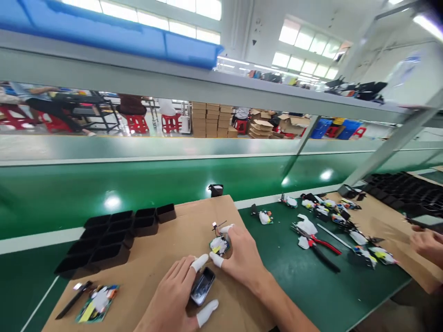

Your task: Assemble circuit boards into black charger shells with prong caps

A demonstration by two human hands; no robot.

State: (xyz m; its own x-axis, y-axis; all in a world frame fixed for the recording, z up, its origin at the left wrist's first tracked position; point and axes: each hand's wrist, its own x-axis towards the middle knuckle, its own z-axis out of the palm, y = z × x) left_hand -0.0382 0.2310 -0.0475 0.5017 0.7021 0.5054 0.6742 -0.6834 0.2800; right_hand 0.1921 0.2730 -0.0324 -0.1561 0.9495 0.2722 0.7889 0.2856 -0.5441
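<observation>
My left hand [176, 293] curls around a small black plastic case [203, 286] with a shiny inside. Its index finger lies along the case's upper edge, while the thumb sticks out below with a gap. Just beyond, my right hand [244, 253] pinches a small circuit board [218, 246] between thumb and index finger. White putty-like material and a yellow part show on that board, and a thin lead rises from it. White finger cots cover several of my fingertips. Both hands are over a cardboard sheet [162, 253].
Black open boxes [110, 237] stand in rows at left, near another circuit board [98, 302]. Red-and-black pliers [318, 246] and several boards [332, 210] lie on the green bench [270, 267] at right. A co-worker's hand [427, 246] is at the right edge. A shelf [194, 76] crosses above.
</observation>
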